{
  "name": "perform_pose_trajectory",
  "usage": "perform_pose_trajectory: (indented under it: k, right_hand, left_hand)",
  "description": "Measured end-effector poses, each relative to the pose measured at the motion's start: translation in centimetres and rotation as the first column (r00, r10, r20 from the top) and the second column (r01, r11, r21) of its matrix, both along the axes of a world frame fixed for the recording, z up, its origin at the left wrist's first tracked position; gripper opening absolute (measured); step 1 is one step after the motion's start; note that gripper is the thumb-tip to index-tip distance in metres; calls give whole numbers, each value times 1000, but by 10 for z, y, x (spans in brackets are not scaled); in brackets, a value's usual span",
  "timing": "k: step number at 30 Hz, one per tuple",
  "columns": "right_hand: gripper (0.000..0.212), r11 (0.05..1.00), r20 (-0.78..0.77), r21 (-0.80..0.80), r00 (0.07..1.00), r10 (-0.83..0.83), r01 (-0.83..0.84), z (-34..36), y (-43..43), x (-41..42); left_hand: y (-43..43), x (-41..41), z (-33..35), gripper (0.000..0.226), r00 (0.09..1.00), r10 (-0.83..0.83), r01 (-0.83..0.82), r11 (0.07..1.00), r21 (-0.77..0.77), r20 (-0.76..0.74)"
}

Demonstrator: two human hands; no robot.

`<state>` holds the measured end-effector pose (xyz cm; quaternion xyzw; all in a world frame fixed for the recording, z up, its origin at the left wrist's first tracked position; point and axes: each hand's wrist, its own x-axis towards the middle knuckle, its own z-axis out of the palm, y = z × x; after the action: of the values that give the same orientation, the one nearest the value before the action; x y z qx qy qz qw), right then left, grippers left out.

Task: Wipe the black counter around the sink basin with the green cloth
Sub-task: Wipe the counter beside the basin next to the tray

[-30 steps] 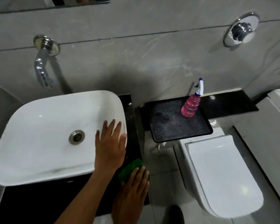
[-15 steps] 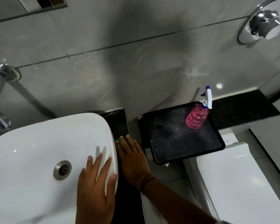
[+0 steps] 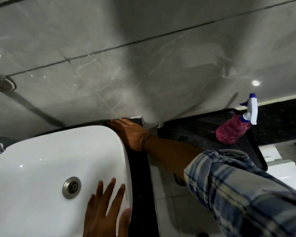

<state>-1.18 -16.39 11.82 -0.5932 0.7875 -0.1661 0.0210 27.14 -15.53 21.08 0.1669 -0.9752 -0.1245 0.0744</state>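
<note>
The white sink basin [image 3: 46, 165] fills the lower left, with a narrow strip of black counter [image 3: 139, 178] along its right side and behind it. My right hand [image 3: 129, 132] lies flat on the counter's far right corner, by the wall. It presses down on the green cloth [image 3: 118, 119], of which only a thin sliver shows at the fingertips. My left hand [image 3: 106, 211] rests on the basin's right inner wall with its fingers spread and nothing in it.
A pink spray bottle [image 3: 232, 132] stands on a black textured tray [image 3: 195, 134] to the right of the counter. A white toilet cistern [image 3: 284, 170] sits below the tray. A chrome wall tap [image 3: 0, 82] is at the left edge, a drain [image 3: 71, 187] in the basin.
My right hand has slid the cloth along the right counter strip from the front edge to the back corner at the wall. My view has moved closer and lower; my left hand stays on the basin.
</note>
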Motion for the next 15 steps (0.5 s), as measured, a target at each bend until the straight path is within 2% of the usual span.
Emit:
perform_pose_trajectory:
  k: [3,7,9,12,15]
  right_hand:
    - [63,998,-131,56,990,44,-37,2,1,0]
    - [66,983,-180,91,968,175,-160,6,-4,-9]
    - [68,983,-238,94,955,178,-160,7,-4,-11]
    - [61,990,-150,29,978,142,-139,8,-1,-9]
    - [54,998,-49,-57,998,28,-31,8,7,-6]
  left_hand:
    - [4,4,2,64,1000,1,-1,1000,14,-3]
    - [4,-1,7,63,1000,7,-7,999,52,-1]
    - [5,-1,7,66,1000,7,-7,998,66,-5]
    - [3,2,8,68,1000,-19,19,998,55,3]
    - [2,3,9,72,999,-43,42,998,54,19]
